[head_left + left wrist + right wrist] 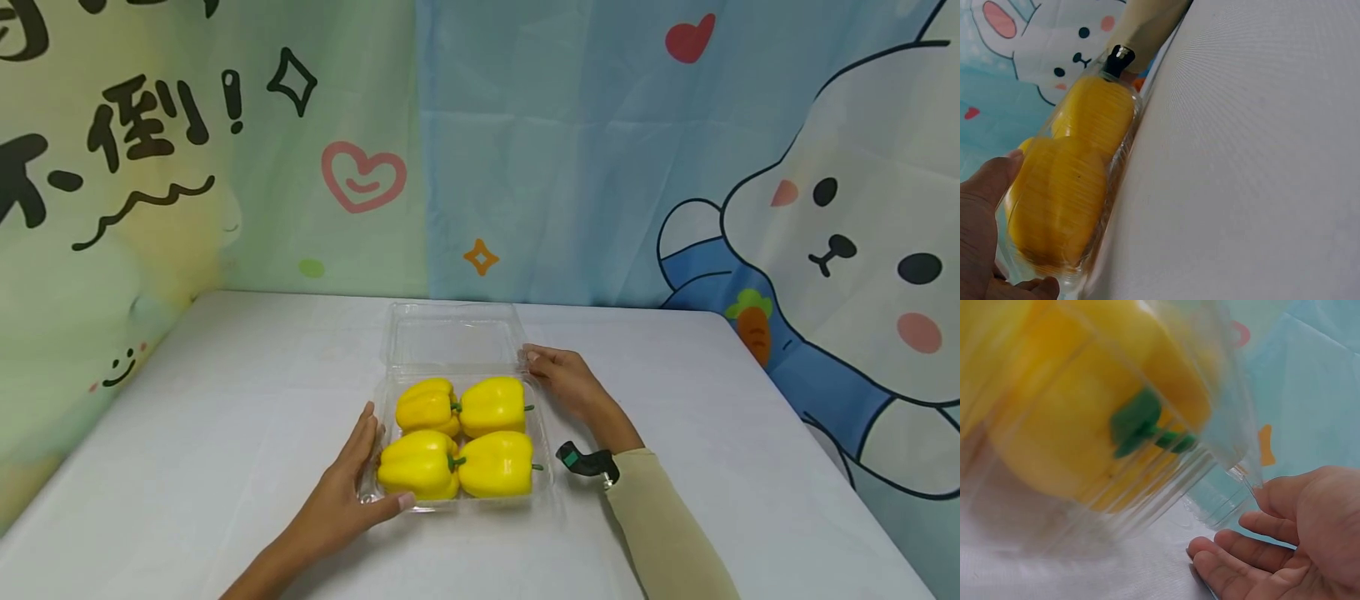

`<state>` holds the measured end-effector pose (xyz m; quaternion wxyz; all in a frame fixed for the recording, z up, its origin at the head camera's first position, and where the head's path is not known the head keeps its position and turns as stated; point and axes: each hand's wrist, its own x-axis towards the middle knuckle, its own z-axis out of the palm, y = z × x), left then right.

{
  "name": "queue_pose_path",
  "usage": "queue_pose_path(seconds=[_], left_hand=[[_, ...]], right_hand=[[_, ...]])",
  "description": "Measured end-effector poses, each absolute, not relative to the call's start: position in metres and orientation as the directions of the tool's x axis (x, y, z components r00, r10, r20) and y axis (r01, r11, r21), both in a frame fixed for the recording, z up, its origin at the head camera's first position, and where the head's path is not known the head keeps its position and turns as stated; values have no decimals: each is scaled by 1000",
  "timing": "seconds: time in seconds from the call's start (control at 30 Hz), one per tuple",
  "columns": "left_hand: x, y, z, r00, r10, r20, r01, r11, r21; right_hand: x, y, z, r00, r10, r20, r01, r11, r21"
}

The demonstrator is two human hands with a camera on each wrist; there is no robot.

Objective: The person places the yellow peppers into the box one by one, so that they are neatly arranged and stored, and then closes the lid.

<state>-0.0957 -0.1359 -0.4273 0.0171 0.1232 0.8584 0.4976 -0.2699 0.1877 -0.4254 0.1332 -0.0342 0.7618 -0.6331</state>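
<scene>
A clear plastic clamshell box [546, 479] stands on the table with its lid [450, 333] folded open toward the back. Several yellow bell peppers [495, 462] with green stems fill its base in two rows. My left hand [341, 492] holds the near left corner, thumb along the front wall and fingers along the left side. In the left wrist view the peppers [1060, 194] show through the plastic. At the lid's right edge, close to the hinge, my right hand [566, 379] pinches the plastic with thumb and fingers. A pepper stem [1141, 428] shows through the side wall in the right wrist view.
A white cloth covers the table [225, 400]. Behind it hangs a printed curtain [570, 150] with hearts and a cartoon rabbit. A black device [588, 462] is worn at the right wrist, beside the beige sleeve [667, 525].
</scene>
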Motion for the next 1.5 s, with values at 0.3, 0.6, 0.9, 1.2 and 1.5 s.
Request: queue_pose_path(seconds=[0.3, 0.6, 0.9, 1.2, 1.5], left_hand=[[-95, -135, -427, -971, 224, 84, 186, 487, 853], [-95, -135, -427, -972, 218, 84, 184, 494, 850], [-96, -136, -428, -972, 214, 93, 190, 493, 849], [-95, -135, -427, -973, 218, 78, 178, 494, 851], [-95, -136, -427, -973, 219, 69, 171, 492, 854]], right_hand=[[-268, 189, -423, -967, -225, -122, 80, 184, -980], [-265, 194, -420, -958, -285, 16, -74, 194, -978], [-267, 193, -419, -973, -222, 68, -125, 252, -960], [-264, 193, -411, -970, -218, 107, -170, 294, -941], [-262, 192, -405, -955, -267, 129, -191, 221, -956]])
